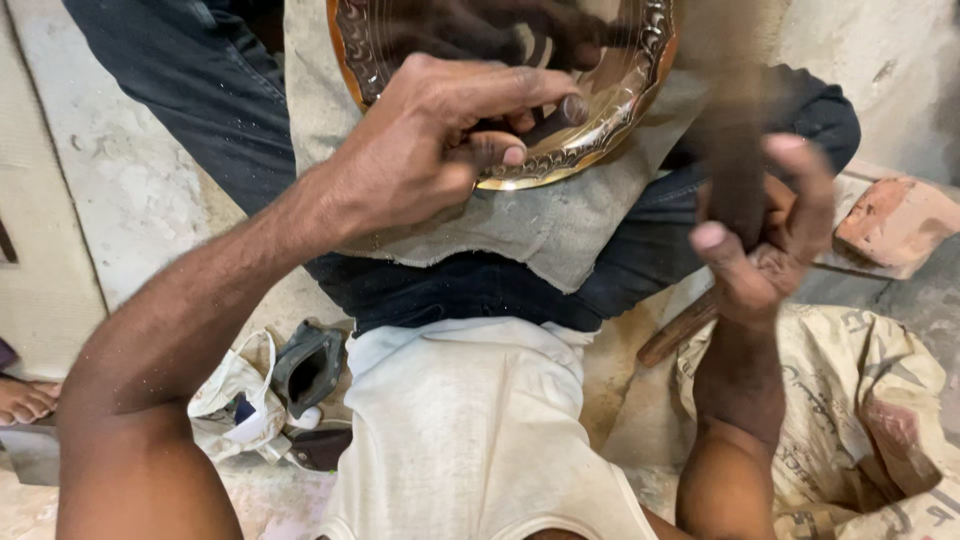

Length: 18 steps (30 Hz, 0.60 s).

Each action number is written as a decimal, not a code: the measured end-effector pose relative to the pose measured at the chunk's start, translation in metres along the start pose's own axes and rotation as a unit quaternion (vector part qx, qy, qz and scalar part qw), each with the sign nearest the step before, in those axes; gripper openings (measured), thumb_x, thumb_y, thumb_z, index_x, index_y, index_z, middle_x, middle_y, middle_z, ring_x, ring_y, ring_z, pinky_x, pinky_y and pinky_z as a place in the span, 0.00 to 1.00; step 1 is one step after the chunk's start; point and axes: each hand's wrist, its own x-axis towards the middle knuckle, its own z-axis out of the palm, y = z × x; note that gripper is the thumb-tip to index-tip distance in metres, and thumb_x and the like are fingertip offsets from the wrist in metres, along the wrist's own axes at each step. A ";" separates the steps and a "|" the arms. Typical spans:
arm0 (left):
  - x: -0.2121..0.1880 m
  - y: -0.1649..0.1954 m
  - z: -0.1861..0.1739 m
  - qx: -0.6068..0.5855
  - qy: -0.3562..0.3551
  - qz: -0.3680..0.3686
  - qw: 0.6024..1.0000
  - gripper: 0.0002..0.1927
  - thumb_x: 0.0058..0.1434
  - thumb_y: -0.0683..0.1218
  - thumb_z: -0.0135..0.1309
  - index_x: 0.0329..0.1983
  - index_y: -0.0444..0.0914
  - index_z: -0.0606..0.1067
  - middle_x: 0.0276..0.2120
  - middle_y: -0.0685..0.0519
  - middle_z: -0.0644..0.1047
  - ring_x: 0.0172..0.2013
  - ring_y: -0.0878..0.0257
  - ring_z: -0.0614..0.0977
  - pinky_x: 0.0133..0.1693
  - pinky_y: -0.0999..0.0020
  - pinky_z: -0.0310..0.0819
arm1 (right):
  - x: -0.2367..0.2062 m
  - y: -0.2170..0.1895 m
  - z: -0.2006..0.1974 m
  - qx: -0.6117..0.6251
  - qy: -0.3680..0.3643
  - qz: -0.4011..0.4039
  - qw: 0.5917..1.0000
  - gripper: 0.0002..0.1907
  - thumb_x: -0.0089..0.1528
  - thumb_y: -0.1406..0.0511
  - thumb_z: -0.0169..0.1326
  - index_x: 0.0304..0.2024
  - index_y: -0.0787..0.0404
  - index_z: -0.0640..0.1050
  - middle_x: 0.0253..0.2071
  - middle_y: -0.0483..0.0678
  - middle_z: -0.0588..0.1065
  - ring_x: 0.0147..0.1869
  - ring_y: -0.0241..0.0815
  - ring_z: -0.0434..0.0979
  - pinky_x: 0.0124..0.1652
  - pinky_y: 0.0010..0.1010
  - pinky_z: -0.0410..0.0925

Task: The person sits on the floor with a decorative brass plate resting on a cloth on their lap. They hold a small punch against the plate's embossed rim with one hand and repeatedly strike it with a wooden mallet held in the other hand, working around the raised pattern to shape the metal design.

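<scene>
A round brass plate (610,95) with an embossed, scalloped rim lies on a grey cloth (540,225) spread over my lap. My left hand (440,140) rests on the plate's near rim, its fingers pinching a thin dark tool against the metal. My right hand (765,235) is raised to the right of the plate and grips a dark wooden hammer (735,150), which is blurred by motion. The hammer's head is hard to make out.
A reddish brick (895,225) lies at the right. A printed sack (860,400) covers the floor at lower right, with a wooden handle (680,330) beside it. A dark metal piece (308,365) and a white bag (235,400) lie at lower left. Another person's foot (22,398) shows at the left edge.
</scene>
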 end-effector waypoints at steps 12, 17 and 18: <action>0.005 0.001 -0.007 0.016 -0.021 -0.011 1.000 0.23 0.64 0.38 0.63 0.62 0.35 0.75 0.41 0.44 0.82 0.39 0.55 0.86 0.39 0.59 0.80 | -0.008 0.011 0.002 -0.087 -0.093 -0.068 0.989 0.38 0.61 0.67 0.67 0.71 0.54 0.66 0.43 0.47 0.77 0.37 0.39 0.77 0.38 0.27 0.71; 0.006 0.000 -0.009 0.010 -0.044 -0.028 0.999 0.19 0.65 0.41 0.65 0.58 0.34 0.76 0.41 0.44 0.82 0.38 0.54 0.86 0.40 0.58 0.79 | -0.013 0.019 0.013 0.085 -0.029 -0.001 0.996 0.41 0.63 0.62 0.68 0.70 0.51 0.56 0.44 0.45 0.75 0.34 0.33 0.77 0.34 0.23 0.72; 0.006 0.000 -0.009 0.005 -0.034 -0.006 0.999 0.21 0.65 0.40 0.64 0.60 0.34 0.76 0.43 0.44 0.82 0.41 0.53 0.86 0.42 0.58 0.80 | -0.014 0.018 0.012 0.086 -0.030 0.001 0.996 0.41 0.63 0.62 0.67 0.70 0.51 0.56 0.44 0.45 0.75 0.34 0.33 0.77 0.33 0.23 0.72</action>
